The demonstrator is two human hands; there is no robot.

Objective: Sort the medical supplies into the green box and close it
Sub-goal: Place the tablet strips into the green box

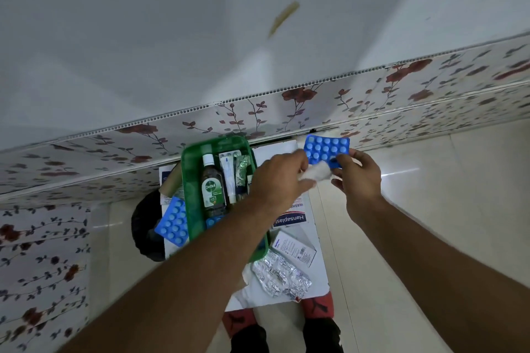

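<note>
The green box (190,180) stands open on a small white table (315,264), holding a Dettol bottle (212,186), a white tube (228,178) and a foil sachet (242,172). My right hand (360,180) holds a blue blister pack of tablets (324,147) up to the right of the box. My left hand (275,180) hovers over the box's right side and pinches a wad of white cotton (317,172) just under that pack. A second blue blister pack (172,222) leans outside the box's left wall.
On the table lie a Hansaplast box (289,221), a small white carton (295,249) and crumpled silver foil strips (281,275). A dark round object (146,226) sits left of the table. A floral-patterned wall panel (372,94) runs behind. Pale floor tiles lie to the right.
</note>
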